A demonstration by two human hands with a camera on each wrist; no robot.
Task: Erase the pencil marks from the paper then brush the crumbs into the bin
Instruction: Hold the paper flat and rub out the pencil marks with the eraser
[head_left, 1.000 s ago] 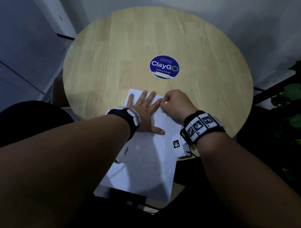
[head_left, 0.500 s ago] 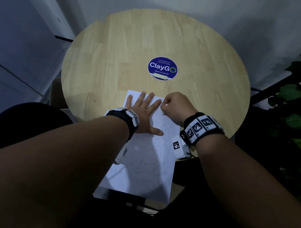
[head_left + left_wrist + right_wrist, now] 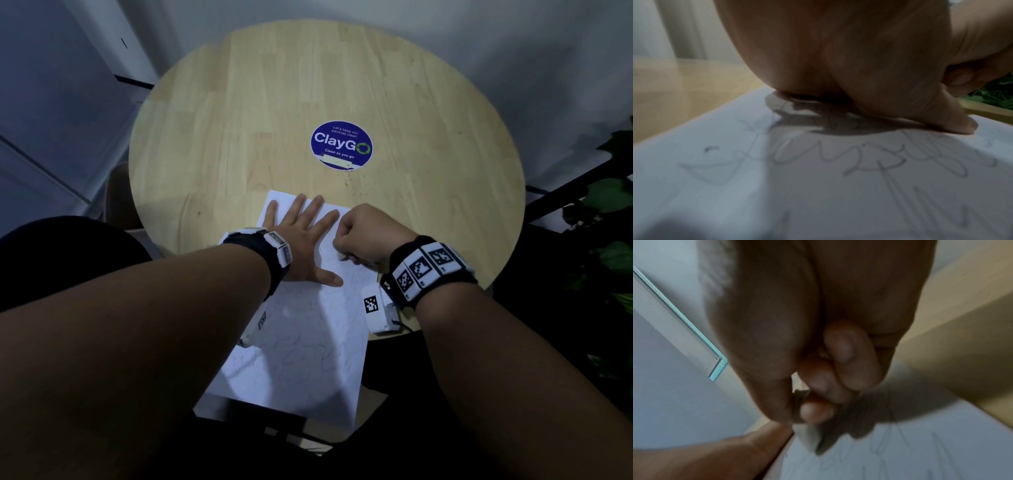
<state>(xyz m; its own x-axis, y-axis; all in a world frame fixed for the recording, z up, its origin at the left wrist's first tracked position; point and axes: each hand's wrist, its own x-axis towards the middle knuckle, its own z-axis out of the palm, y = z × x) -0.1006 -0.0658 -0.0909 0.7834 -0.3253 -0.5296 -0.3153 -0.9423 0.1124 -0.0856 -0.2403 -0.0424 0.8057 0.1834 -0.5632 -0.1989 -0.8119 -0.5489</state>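
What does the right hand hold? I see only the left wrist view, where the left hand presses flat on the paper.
Observer: The right wrist view shows the right hand pinching a small pale eraser, its tip on the paper.
Operator: Is a bin in sight?
Observer: None shows; the head view adds a blue sticker on the round table.
Operator: Is the paper fully on the table?
Observer: No; in the head view its near end overhangs the table edge.

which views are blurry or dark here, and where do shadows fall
Head view: dim, edges bent by the wide lens. Left wrist view: soft focus, left hand shadowing the paper. Right wrist view: motion-blurred eraser under the right hand.
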